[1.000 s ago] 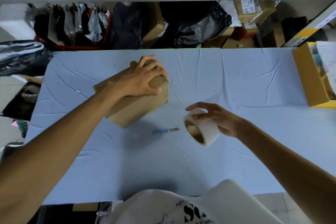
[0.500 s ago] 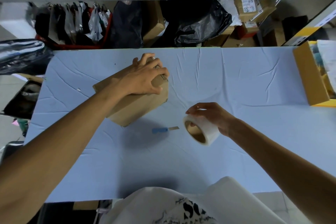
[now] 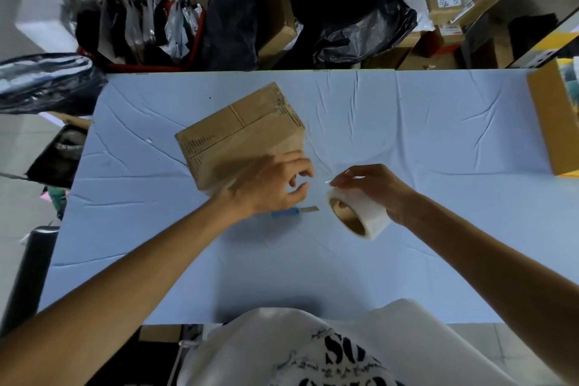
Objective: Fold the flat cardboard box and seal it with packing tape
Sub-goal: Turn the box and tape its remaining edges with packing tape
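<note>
here the box [image 3: 241,135] lies just beyond the left grip [image 3: 275,188].

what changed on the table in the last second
The left hand let go of the cardboard box, where it had been pressing on top, and moved toward the person, now open by the box's near corner, reaching toward the tape. The box top is now uncovered. The right hand kept hold of the tape roll; the blue knife stayed put on the table.
</note>
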Motion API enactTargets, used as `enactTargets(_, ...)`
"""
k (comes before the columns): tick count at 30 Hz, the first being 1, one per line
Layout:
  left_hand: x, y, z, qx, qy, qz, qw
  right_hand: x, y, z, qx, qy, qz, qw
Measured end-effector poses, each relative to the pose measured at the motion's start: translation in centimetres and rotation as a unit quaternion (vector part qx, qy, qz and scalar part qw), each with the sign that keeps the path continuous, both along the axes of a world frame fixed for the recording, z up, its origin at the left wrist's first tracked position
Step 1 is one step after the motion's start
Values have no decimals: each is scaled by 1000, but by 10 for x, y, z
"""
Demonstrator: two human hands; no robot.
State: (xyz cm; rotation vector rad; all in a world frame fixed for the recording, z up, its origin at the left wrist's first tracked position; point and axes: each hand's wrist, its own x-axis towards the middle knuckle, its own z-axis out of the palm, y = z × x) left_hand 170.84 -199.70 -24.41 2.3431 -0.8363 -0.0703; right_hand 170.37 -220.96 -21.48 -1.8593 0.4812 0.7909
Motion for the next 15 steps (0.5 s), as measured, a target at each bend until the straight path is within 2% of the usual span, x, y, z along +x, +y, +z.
enactTargets(3, -17, -6, -43, 43, 96, 47, 993, 1, 1, 1, -10, 0, -1, 1000)
enactTargets(5, -26, -8, -75, 57, 192, 112, 973, 1, 2, 3, -14, 0, -1, 1000)
enactTargets(7, -32, -12, -98, 62, 243, 185, 950, 1, 2, 5, -18, 0, 1, 1000)
enactTargets(10, -39, -19, -116, 110, 222, 227, 942, 0, 4, 6, -25, 5, 3, 1000)
enactTargets(15, -45, -26, -115, 164, 186, 208, 946, 0, 9, 7, -33, 11, 19, 999)
